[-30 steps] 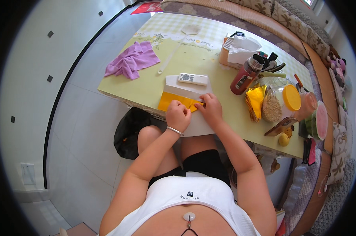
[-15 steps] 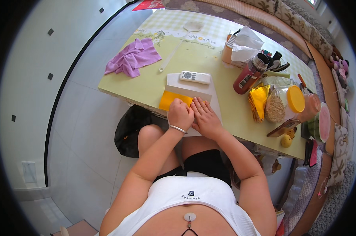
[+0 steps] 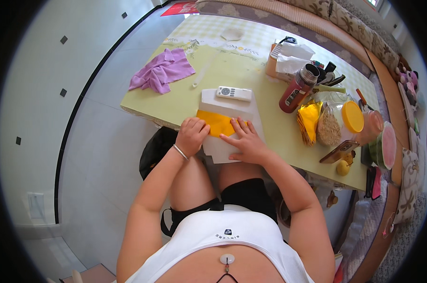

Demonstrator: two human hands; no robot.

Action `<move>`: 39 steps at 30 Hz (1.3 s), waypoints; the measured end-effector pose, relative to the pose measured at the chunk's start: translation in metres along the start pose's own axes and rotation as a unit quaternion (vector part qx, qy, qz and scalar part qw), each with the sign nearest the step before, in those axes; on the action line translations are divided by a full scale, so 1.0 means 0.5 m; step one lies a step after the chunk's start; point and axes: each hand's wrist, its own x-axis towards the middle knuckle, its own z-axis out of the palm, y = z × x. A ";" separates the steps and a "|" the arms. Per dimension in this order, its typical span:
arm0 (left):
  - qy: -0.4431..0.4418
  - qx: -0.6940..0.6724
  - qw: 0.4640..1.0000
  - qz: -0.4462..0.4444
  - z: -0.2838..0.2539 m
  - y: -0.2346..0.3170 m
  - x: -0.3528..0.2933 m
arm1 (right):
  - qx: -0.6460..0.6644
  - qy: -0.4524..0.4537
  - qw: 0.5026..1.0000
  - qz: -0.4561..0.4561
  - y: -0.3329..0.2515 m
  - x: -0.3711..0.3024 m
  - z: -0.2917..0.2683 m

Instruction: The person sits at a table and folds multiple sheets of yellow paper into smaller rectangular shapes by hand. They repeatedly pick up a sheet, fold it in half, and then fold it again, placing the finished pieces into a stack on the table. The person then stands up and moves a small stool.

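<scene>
A gold paper sheet [image 3: 218, 124], its lower edge looking folded, lies on white paper [image 3: 223, 150] at the table's near edge. My left hand [image 3: 191, 136], with a silver bangle at the wrist, is at the sheet's left end. Its fingers are curled together on that edge, and the fingertips are partly hidden. My right hand [image 3: 247, 142] lies flat with fingers spread, its fingertips on the right part of the gold sheet. Just beyond the sheet, a white remote control [image 3: 233, 93] rests on the white paper.
A purple cloth [image 3: 164, 70] and a long white ladle [image 3: 232, 34] lie toward the left and far side. To the right stand a red flask [image 3: 298, 89], a tissue box [image 3: 272, 61], gold paper [image 3: 308, 120], a yellow-lidded jar [image 3: 330, 128], a phone [image 3: 338, 152] and cut watermelon [image 3: 388, 146].
My left hand has slid left along the gold sheet, away from my right hand, uncovering its middle. The right hand's fingers have spread wider, staying near the same place.
</scene>
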 end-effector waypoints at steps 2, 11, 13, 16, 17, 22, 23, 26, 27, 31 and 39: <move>0.009 0.009 0.999 0.049 0.001 -0.019 -0.006 | 0.012 0.021 0.999 -0.025 0.017 -0.006 -0.005; 0.000 -0.226 0.972 -0.058 0.023 0.119 0.020 | 0.162 0.170 0.972 -0.002 0.005 -0.030 -0.024; 0.002 -0.265 0.955 -0.133 0.024 0.117 0.025 | 0.110 0.217 0.970 0.005 -0.018 -0.020 -0.004; 0.043 -0.269 0.940 -0.205 0.027 0.096 0.010 | 0.103 0.263 0.959 0.038 -0.020 -0.013 0.024; 0.064 -0.261 0.937 -0.222 0.028 0.091 0.003 | 0.112 0.269 0.955 0.057 -0.019 -0.012 0.029; 0.070 -0.193 0.937 -0.282 0.035 0.100 -0.013 | 0.098 0.287 0.947 0.104 -0.035 -0.002 0.032; 0.073 -0.185 0.937 -0.287 0.038 0.103 -0.013 | 0.097 0.287 0.947 0.107 -0.038 -0.001 0.031; 0.083 -0.167 0.937 -0.295 0.050 0.111 -0.012 | 0.087 0.291 0.945 0.123 -0.036 0.004 0.035; 0.087 -0.161 0.938 -0.296 0.052 0.111 -0.010 | 0.084 0.293 0.944 0.129 -0.036 0.007 0.037; 0.090 -0.143 0.938 -0.302 0.054 0.120 -0.010 | 0.065 0.290 0.945 0.139 -0.041 0.011 0.037; 0.083 -0.116 0.949 -0.283 0.041 0.123 -0.003 | -0.080 0.285 0.954 0.052 -0.032 0.014 0.051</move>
